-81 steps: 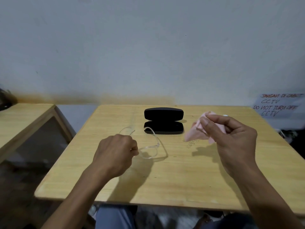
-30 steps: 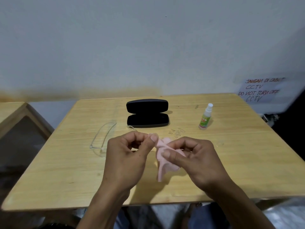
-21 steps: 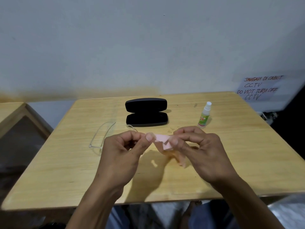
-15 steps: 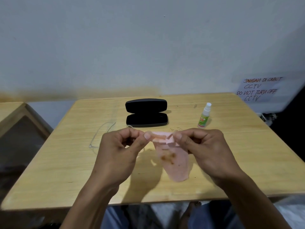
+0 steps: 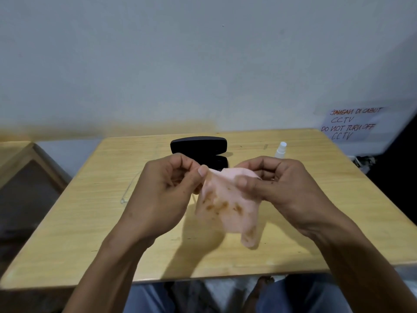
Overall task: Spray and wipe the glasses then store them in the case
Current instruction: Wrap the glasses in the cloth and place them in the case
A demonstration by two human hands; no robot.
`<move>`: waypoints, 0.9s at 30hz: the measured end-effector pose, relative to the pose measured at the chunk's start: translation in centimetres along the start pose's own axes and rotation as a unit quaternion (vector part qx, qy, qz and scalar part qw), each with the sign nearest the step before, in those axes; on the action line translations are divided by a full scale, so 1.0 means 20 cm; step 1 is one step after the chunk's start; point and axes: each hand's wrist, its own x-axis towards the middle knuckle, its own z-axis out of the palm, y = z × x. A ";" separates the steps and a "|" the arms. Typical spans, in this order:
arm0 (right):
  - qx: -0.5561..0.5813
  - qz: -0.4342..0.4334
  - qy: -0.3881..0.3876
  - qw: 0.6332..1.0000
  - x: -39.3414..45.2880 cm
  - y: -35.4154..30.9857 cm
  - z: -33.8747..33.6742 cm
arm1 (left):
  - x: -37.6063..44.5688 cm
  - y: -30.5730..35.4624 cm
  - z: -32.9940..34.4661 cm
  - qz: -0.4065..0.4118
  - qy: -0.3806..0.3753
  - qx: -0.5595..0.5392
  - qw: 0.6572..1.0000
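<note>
A pink cloth with brown stains hangs spread above the table, pinched at its top edge by both hands. My left hand grips its left corner and my right hand its right side. The clear glasses lie on the table to the left, mostly hidden behind my left hand. The black case lies open behind my hands, its lower half partly hidden. Only the white top of the small spray bottle shows above my right hand.
The wooden table ends at a near edge just above my knees. A second wooden table stands at the left across a gap. A handwritten paper sign hangs on the wall at the right.
My left hand let go of the glasses, which now lie on the table. Both hands took the cloth, unfolded it and raised it, spread wider than before.
</note>
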 end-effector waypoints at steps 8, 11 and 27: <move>-0.010 -0.041 0.061 0.997 0.05 -0.02 -0.04 | 0.06 0.02 -0.04 0.035 -0.022 0.108 0.993; -0.035 -0.075 0.063 0.995 0.06 -0.05 -0.07 | 0.09 0.04 -0.06 0.055 -0.036 0.195 0.979; -0.004 -0.088 0.085 0.992 0.04 -0.08 -0.14 | 0.04 0.02 -0.09 0.065 -0.087 0.203 0.973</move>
